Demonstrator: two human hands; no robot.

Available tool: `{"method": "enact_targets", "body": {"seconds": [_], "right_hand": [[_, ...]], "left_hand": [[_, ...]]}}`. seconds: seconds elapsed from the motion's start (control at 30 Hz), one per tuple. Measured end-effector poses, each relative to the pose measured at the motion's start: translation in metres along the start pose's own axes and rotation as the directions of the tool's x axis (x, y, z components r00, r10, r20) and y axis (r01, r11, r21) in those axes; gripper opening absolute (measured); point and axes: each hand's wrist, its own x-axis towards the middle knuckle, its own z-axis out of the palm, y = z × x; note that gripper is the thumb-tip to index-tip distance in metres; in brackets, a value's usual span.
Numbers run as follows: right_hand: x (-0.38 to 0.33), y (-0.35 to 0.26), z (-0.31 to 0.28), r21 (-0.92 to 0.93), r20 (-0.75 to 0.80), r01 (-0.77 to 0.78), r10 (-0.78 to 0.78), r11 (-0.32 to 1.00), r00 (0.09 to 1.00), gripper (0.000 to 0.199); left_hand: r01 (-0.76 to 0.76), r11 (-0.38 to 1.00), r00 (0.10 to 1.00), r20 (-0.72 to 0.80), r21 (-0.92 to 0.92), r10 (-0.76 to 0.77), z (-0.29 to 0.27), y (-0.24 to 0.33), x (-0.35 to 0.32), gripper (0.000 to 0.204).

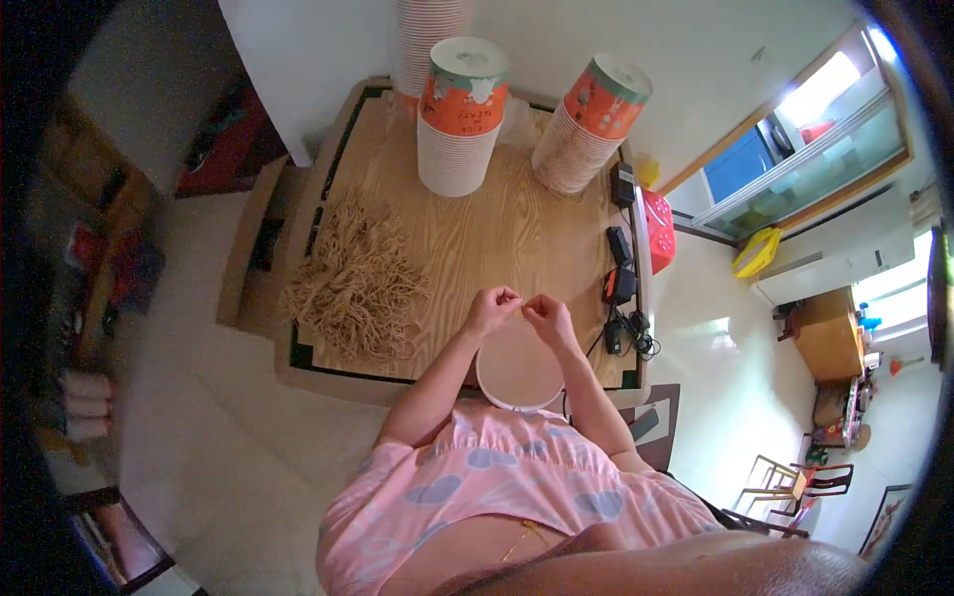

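At the table's near edge, a round paper bucket (520, 370) with a pale beige inside and a white rim stands against my body. Over its far rim my two hands meet, fingertips almost touching. My left hand (493, 311) is closed in a pinch, and my right hand (549, 320) pinches just beside it. What lies between the fingers is too small to make out. Left of my hands, a loose heap of tan twisted cords (363, 283) spreads over the wood-patterned table top (477, 238).
Two upside-down stacks of paper buckets, a left stack (463, 119) and a right stack (593, 124), have orange printed tops. Another white stack (429, 35) rises behind. Black power adapters (618, 286) and cables line the right edge. A red perforated basket (658, 230) is beyond it.
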Motion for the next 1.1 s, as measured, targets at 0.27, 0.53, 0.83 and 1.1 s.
{"method": "enact_targets", "body": {"seconds": [0.27, 0.53, 0.83, 1.1], "right_hand": [[0.001, -0.01, -0.001, -0.073, 0.032, -0.011, 0.014, 0.997, 0.999, 0.013], [0.008, 0.002, 0.004, 0.118, 0.019, 0.018, -0.02, 0.993, 1.0, 0.01], [0.007, -0.001, 0.0, -0.055, -0.009, 0.051, -0.051, 0.997, 0.999, 0.013], [0.001, -0.014, 0.002, -0.109, -0.052, 0.021, -0.027, 0.994, 0.998, 0.014]], "left_hand": [[0.002, 0.997, 1.0, 0.004, -0.077, -0.001, 0.002, -0.01, 0.004, 0.01], [-0.013, 0.996, 1.0, -0.007, -0.091, 0.013, 0.004, -0.013, 0.007, 0.006], [0.049, 0.991, 0.999, 0.0, -0.128, -0.049, 0.003, -0.02, 0.007, 0.008], [0.099, 0.99, 0.995, 0.015, -0.096, -0.098, 0.002, -0.015, 0.006, 0.007]]}}
